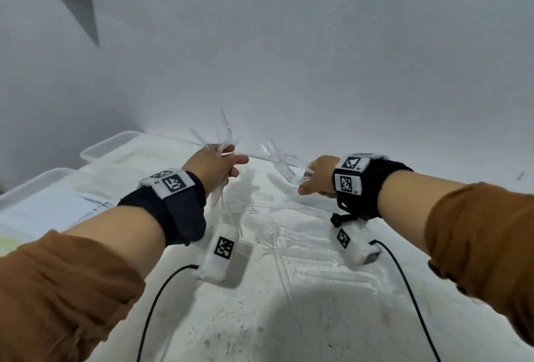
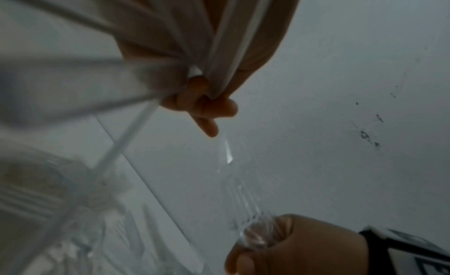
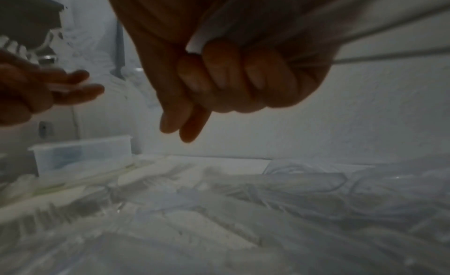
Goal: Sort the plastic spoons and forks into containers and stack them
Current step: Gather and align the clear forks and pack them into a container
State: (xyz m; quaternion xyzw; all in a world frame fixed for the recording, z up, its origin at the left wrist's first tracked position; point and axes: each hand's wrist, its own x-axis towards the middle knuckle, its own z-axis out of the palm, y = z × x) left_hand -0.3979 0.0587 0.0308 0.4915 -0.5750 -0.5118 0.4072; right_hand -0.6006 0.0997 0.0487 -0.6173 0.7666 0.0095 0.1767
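Gripping clear cutlery (image 1: 222, 136): both hands

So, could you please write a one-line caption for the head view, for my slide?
Left hand and right hand each hold a bunch of clear plastic cutlery above the scattered pile, containers at left.

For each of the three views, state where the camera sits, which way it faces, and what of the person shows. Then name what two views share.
Head: worn on the head, looking forward and down at the table; both forearms, left hand and right hand each gripping clear cutlery.
Left wrist: under the left hand, facing the wall; the right hand shows low.
Right wrist: under the right hand, facing the container and wall; the left hand shows at the left edge.
Shared: the head and right wrist views both show the container.
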